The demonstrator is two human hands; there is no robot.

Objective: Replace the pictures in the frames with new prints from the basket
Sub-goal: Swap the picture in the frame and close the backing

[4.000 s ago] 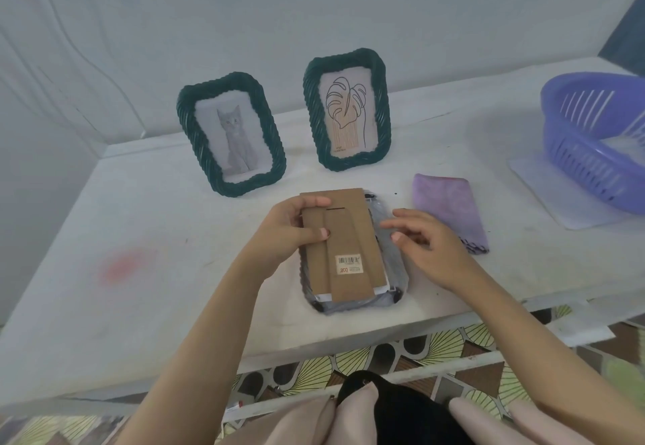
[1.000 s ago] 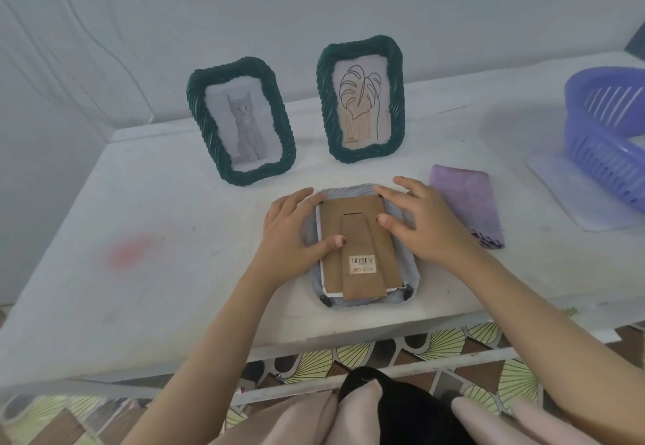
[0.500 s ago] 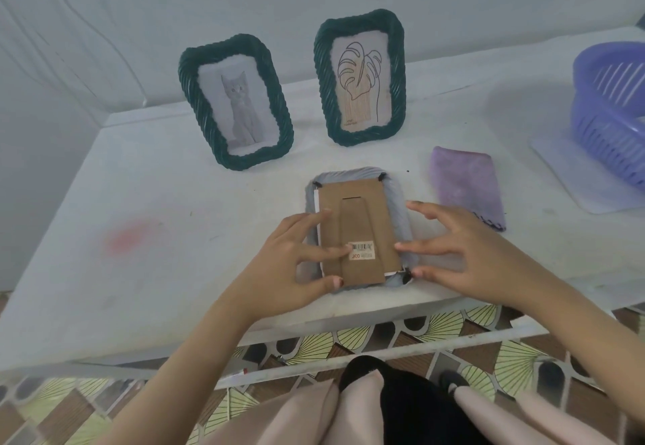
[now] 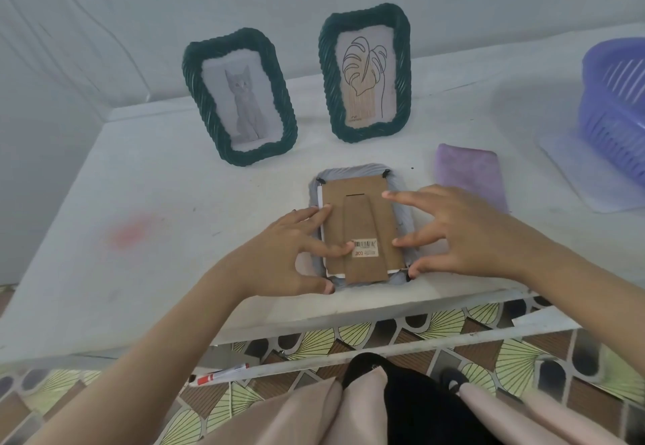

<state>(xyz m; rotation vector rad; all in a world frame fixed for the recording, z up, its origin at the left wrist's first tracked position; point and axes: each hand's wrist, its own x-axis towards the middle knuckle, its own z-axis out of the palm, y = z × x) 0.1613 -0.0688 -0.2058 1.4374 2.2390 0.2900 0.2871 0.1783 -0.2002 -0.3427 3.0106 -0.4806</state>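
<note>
- We're looking down at a white worktop (image 4: 146,179) with a grey frame (image 4: 352,170) lying face-down near its front edge, roughly centre.
- The frame's brown cardboard backing (image 4: 352,188) faces up, with its stand flap (image 4: 363,221) folded flat and a barcode sticker (image 4: 365,248) near the flap's near end. A thin white edge (image 4: 320,199) peeks out along the backing's left side.
- The left hand (image 4: 279,259) is spread out. One fingertip is on the backing's left edge, another presses on the flap just beside the sticker, and the thumb sits at the frame's near-left corner.
- The right hand (image 4: 467,231) is splayed too. One fingertip is over the backing's far-right part, one is at its right edge, and the thumb is down at the near-right corner. Neither hand is pinching anything, as far as we can tell.
- Two dark green frames stand upright farther back: the cat frame (image 4: 241,95) on the left and the leaf frame (image 4: 364,71) to its right.
- A purple cloth (image 4: 469,172) lies flat just right of the face-down frame.
- The purple basket (image 4: 600,60) sits at the far right on a pale sheet (image 4: 565,161), well apart from the hands. We can't tell what's inside it.
- There's a pink smudge (image 4: 129,231) on the left of the worktop and a pen (image 4: 223,373) on the tiled floor below.
</note>
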